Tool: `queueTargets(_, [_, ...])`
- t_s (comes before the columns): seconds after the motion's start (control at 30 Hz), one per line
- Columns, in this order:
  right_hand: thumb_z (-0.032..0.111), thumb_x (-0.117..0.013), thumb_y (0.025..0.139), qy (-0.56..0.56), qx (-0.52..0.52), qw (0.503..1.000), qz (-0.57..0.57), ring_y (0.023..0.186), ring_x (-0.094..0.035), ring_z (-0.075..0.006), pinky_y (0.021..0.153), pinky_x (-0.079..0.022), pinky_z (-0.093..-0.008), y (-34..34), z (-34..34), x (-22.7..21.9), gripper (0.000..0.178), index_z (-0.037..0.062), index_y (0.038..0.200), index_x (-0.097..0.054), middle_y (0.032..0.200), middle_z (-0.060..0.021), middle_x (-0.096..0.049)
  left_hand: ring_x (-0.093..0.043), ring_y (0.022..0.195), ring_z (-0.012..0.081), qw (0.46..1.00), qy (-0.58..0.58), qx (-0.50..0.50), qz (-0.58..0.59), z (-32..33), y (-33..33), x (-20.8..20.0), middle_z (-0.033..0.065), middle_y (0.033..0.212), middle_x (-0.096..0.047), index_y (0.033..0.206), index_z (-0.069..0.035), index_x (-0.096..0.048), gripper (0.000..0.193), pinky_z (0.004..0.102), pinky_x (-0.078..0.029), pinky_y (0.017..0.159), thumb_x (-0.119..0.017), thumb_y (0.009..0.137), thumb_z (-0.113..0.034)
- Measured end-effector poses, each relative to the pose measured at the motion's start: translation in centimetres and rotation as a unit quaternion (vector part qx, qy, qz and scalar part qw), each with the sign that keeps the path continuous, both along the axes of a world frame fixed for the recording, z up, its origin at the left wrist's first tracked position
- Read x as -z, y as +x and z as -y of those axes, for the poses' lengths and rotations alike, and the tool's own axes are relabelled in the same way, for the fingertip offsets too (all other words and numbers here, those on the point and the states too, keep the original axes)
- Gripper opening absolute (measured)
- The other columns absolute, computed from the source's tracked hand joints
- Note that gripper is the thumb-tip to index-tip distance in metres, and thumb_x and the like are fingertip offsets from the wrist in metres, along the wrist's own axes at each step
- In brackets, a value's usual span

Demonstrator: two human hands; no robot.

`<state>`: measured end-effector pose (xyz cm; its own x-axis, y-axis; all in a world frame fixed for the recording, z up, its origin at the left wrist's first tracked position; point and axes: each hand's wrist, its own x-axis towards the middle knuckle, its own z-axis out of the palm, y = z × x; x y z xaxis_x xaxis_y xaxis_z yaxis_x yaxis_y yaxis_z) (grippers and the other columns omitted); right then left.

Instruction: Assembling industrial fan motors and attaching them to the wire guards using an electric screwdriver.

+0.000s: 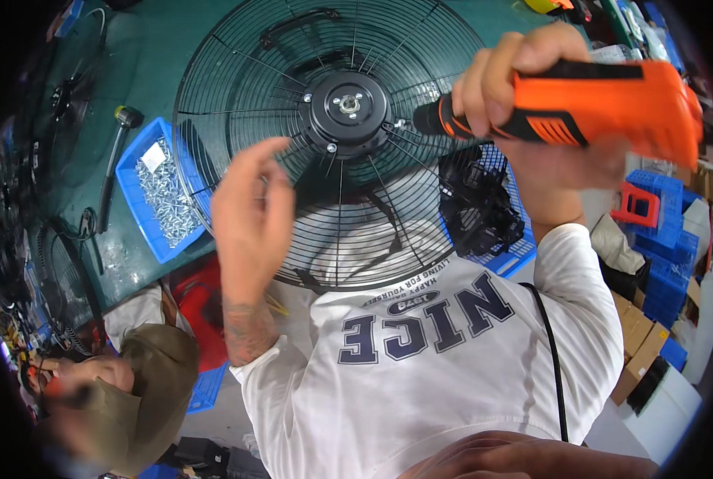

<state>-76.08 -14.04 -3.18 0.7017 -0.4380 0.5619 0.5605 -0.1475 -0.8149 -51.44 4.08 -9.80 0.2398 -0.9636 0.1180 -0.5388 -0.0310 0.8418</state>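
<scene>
My right hand (496,84) grips an orange and black cordless drill (604,104). Its dark chuck points left at a silver screw (399,124) on the side of a round black motor hub (347,108); whether bit and screw touch, I cannot tell. Around the hub spreads a black wire fan guard (339,285), lying on the green table and reaching over its near edge. Over the guard's left part hovers my left hand (248,211), fingers loosely bent and apart, slightly blurred, with nothing visible in it. Several silver screws stand around the hub's rim.
A blue bin (161,249) full of screws sits left of the guard, beside a hammer (115,164). Black parts (478,199) fill a blue crate (514,260) at right. Another person (144,391) is at lower left. Blue crates (668,271) and cartons (644,343) are stacked far right.
</scene>
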Motion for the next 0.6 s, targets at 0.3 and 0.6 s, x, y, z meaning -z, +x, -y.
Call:
queueTargets(0.3, [0.076,-0.054,0.087,0.016,-0.002,1.0,-0.022,0.068,-0.058,-0.0195,0.063,-0.047,-0.0348,1.7,1.4,2.2,0.08,0.003,0.12,-0.049,0.086,-0.0095,-0.057,-0.043,0.059,0.0028,0.979,-0.011,-0.125,-0.157,-0.1,1.9,0.2,0.0053,0.096,-0.058,0.129,-0.001,-0.061,0.046,0.019,-0.036,0.053,-0.039,0.09,0.009])
queueTargets(0.6, [0.078,-0.07,0.074,0.025,0.016,0.999,-0.026,0.066,-0.06,-0.0181,0.059,-0.049,-0.0307,2.0,0.2,2.1,0.088,0.0003,0.109,-0.052,0.079,-0.0088,-0.059,-0.042,0.059,0.0024,0.949,-0.015,-0.121,-0.291,-0.4,2.7,0.3,0.0049,0.09,-0.061,0.123,0.005,-0.065,0.033,0.0173,-0.034,0.054,-0.047,0.097,-0.002])
